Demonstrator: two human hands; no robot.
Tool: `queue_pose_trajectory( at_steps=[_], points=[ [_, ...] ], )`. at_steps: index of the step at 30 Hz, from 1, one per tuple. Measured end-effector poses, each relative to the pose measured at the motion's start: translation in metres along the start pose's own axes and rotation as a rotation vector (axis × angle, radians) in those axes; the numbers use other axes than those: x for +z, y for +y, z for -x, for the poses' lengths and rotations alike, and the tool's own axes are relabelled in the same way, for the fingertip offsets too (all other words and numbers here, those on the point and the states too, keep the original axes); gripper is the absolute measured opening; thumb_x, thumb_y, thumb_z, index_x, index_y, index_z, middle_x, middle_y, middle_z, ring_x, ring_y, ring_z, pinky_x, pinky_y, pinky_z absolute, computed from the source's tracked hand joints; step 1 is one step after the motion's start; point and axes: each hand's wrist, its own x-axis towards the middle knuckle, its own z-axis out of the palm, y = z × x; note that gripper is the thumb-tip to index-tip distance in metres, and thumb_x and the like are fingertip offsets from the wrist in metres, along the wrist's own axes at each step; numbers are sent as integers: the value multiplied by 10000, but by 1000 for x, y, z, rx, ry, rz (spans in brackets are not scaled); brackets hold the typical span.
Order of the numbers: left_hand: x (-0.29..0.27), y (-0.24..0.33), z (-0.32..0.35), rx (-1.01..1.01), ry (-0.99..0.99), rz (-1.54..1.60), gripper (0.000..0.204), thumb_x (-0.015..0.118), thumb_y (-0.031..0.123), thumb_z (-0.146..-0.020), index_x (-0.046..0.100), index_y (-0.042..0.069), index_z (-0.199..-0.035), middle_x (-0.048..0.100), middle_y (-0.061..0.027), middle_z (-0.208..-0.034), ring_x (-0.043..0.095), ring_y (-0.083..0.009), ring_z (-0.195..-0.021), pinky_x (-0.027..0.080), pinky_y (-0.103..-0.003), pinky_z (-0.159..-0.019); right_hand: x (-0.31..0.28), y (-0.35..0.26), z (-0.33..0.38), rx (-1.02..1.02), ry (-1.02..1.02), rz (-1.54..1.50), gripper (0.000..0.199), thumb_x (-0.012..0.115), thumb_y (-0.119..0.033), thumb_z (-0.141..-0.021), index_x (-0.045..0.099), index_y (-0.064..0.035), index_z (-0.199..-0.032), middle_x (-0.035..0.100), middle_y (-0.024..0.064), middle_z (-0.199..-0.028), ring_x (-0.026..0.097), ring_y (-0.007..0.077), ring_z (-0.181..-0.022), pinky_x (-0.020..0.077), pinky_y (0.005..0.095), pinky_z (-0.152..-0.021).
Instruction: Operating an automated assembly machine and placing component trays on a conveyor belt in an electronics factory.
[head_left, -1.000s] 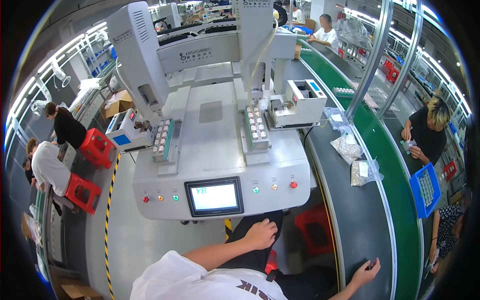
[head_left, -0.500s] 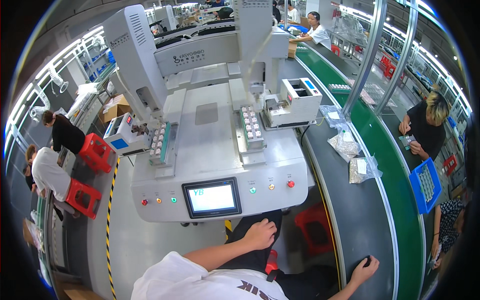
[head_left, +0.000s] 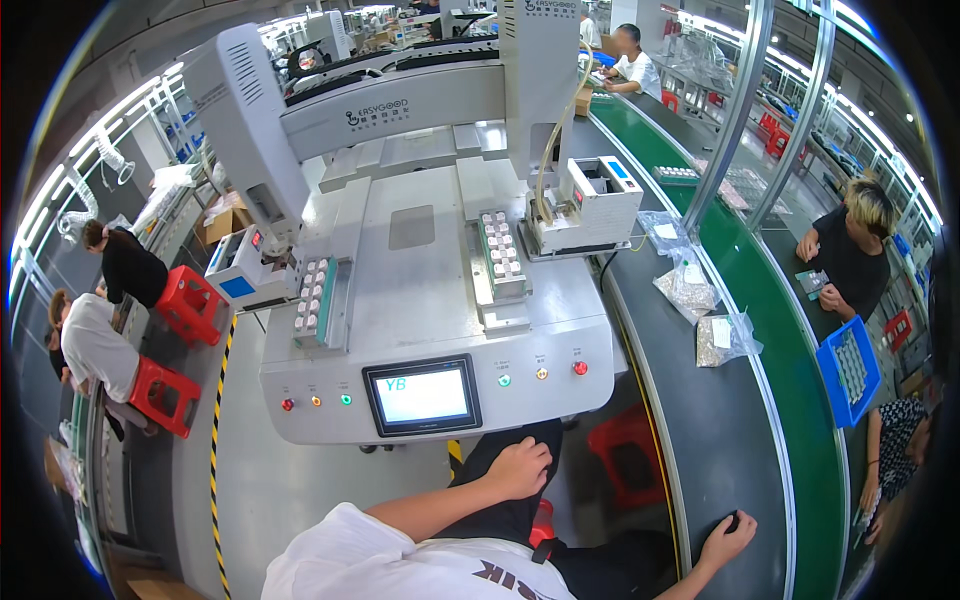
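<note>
The small black object [head_left: 734, 521] is sitting in the right hand [head_left: 728, 541] over the near part of the grey bench [head_left: 700, 440]; the fingers are curling around it, hiding most of it, and barely changing place from a second ago. The left hand [head_left: 523, 468] is resting on the thigh, its fingers loosely bent; nothing is showing in it, though its palm is staying hidden. The real change is happening on the machine [head_left: 400, 290]: its left column [head_left: 255, 130] and right column [head_left: 540, 90] are standing farther apart than a second ago, their lower ends now hanging by the left side unit [head_left: 230, 270] and right side unit [head_left: 607, 208] rather than over the left tray [head_left: 323, 320] and right tray [head_left: 498, 297]. Both trays are holding white pieces. The machine seems to be cycling by itself, with neither hand touching it.
</note>
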Motion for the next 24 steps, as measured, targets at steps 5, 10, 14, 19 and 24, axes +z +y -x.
queue_pose_trajectory(
  at_steps=[5,10,14,19,24],
  points=[
    [0,1,0,4,8,3,173,720,172,-811,732,54,-936,649,-60,-1022,606,-272,-1007,584,-391,-803,-1,-4,0,-11,26,5,216,618,-56,-903,650,33,-1097,609,194,-1139,588,398,-1103,475,479,-983],
    [0,2,0,9,17,7,172,720,169,-807,731,55,-936,648,-58,-1025,603,-271,-1004,584,-389,-804,-3,-7,0,-21,40,2,187,623,-54,-911,653,24,-1078,616,178,-1119,593,384,-1095,479,460,-980],
    [1,0,1,1,7,7,176,720,165,-807,732,54,-943,649,-59,-1033,604,-274,-1013,585,-393,-812,-2,-5,0,-20,32,8,188,623,-56,-910,654,22,-1078,615,176,-1121,592,382,-1095,481,458,-976],
    [0,0,-1,3,-3,7,180,721,164,-809,731,51,-950,649,-65,-1040,605,-279,-1023,586,-398,-819,-1,-4,0,-8,10,3,229,612,-71,-910,645,38,-1109,598,201,-1153,574,410,-1105,466,496,-974],
    [0,0,0,-1,-13,4,186,721,165,-817,730,48,-961,648,-70,-1050,607,-282,-1031,586,-400,-826,-1,-2,0,-21,6,4,231,614,-70,-909,646,39,-1110,598,199,-1153,573,408,-1105,467,494,-970]
  ],
)
